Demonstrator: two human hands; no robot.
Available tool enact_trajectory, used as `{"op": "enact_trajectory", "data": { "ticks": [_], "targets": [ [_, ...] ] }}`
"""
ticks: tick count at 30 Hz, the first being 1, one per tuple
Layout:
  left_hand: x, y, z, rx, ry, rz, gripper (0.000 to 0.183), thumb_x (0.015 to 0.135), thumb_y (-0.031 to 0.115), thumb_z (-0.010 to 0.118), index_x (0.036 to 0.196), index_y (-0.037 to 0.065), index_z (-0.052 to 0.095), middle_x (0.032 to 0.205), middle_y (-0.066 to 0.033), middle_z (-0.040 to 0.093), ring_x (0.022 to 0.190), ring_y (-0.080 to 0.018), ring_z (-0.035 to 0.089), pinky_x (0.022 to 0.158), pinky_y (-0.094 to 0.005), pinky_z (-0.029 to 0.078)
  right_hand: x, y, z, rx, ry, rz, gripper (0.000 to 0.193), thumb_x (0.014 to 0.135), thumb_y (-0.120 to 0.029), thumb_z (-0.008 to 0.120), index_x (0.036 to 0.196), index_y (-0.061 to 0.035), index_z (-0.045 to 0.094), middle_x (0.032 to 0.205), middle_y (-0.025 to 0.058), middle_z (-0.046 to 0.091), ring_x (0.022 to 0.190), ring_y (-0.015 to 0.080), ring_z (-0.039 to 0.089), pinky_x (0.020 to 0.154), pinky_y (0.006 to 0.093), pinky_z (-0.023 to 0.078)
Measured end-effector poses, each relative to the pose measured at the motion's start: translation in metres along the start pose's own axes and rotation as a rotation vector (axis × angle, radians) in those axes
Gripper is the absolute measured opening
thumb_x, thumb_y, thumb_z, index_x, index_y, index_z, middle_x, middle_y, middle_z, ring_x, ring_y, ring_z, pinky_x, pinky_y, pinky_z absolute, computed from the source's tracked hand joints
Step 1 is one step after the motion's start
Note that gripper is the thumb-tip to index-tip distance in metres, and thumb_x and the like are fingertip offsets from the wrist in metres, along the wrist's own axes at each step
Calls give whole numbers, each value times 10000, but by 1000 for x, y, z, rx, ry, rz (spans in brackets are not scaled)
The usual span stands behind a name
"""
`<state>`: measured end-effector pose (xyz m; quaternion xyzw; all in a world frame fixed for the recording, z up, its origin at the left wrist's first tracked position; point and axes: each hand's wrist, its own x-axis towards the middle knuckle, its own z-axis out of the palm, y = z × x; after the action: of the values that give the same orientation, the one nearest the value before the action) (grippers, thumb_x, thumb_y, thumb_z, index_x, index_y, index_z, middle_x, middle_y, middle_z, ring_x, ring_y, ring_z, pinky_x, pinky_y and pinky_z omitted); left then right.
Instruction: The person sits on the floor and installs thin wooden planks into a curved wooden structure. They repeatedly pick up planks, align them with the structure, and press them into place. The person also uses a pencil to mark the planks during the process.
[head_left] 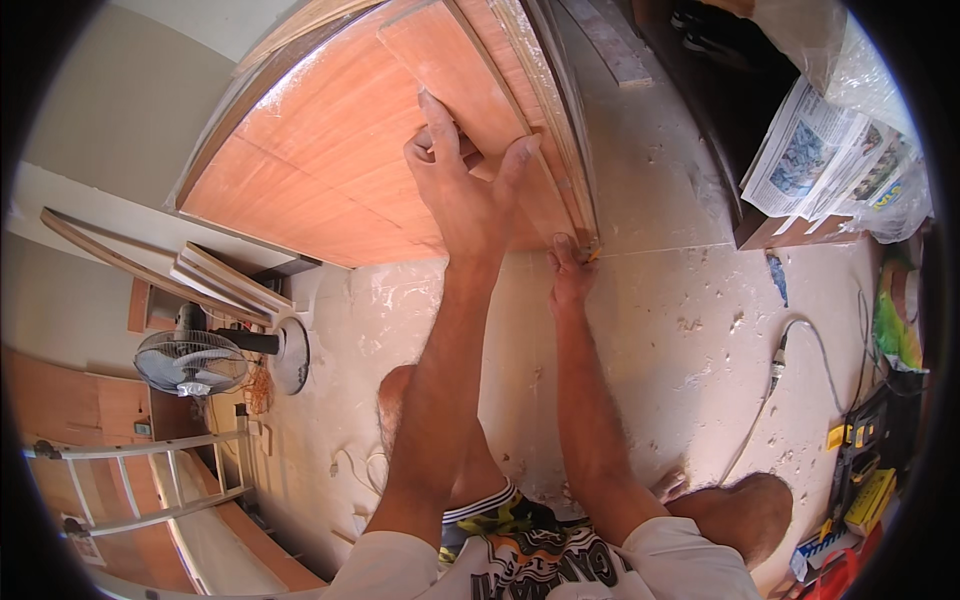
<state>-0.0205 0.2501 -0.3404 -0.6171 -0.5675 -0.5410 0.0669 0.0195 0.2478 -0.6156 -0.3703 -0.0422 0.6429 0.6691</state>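
A flat, narrow wooden board lies against a large reddish plywood panel, along the panel's right side. My left hand spans this board, thumb on its right edge and fingers at its left edge. Lower down, my right hand is closed by the bottom right corner of the panel, its fingertips touching the board's lower end. A small yellow-orange tip shows beside those fingers; the rest of that thing is hidden.
At left stand a fan, leaning wood strips and an aluminium ladder. To the right are a dark cabinet with newspaper, a cable connector on the dusty floor, and yellow-and-black tools.
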Motion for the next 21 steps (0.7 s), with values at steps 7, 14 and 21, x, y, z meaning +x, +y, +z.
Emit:
{"op": "enact_trajectory", "data": {
  "ticks": [7, 14, 21],
  "targets": [
    [-2, -2, 3, 61, -18, 20, 1119, 802, 219, 923, 1638, 9, 211, 1261, -183, 458, 1105, -267, 570, 856, -363, 599, 8, 1, -10, -35, -23, 44, 628, 877, -168, 862, 1395, -122, 509, 1244, 40, 680, 1171, 178, 632, 965, 412, 491],
    [-2, -1, -3, -48, 77, -58, 1106, 776, 179, 920, 1595, -19, 204, 1240, -189, 495, 1124, -312, 550, 887, -412, 547, 12, 9, -29, -181, -36, 79, 464, 931, -249, 778, 1331, -92, 603, 1314, 32, 660, 1229, 183, 591, 997, 442, 456],
    [8, -6, -43, -213, 113, -156, 902, 845, 130, 843, 1491, -63, 245, 1194, -235, 636, 1020, -300, 670, 865, -394, 551, 24, -20, -34, -173, 95, -7, 442, 930, -242, 745, 1294, -91, 545, 1272, 32, 625, 1153, 202, 592, 983, 423, 438]
  ]
}}
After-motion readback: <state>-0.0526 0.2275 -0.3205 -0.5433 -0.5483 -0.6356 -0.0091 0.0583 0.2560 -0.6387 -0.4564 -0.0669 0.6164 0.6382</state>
